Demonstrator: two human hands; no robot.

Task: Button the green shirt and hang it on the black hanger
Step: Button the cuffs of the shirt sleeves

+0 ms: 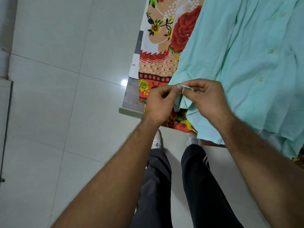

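Two hands meet at the near left corner of the green shirt (243, 51), which lies spread over a flower-print cloth (158, 51) on the table (131, 97), its hem hanging past the near edge. The left hand (158, 104) and the right hand (208, 99) sit just beside each other, thumbs almost touching, and both sets of fingers (185, 89) are pressed together, pinching a small folded bit of the shirt's edge between them. Whether a button sits inside that pinch I cannot tell. The rest of the shirt stretches away up and to the right of the hands, and its row of buttons, such as the one (260, 78) nearest the right hand and the next (270, 51) beyond it, runs in that same direction; the right hand is the closer one to that row. Both forearms reach forward from below, wrists bent slightly down, knuckles up. No black hanger is in view, so hanging looks some way off.
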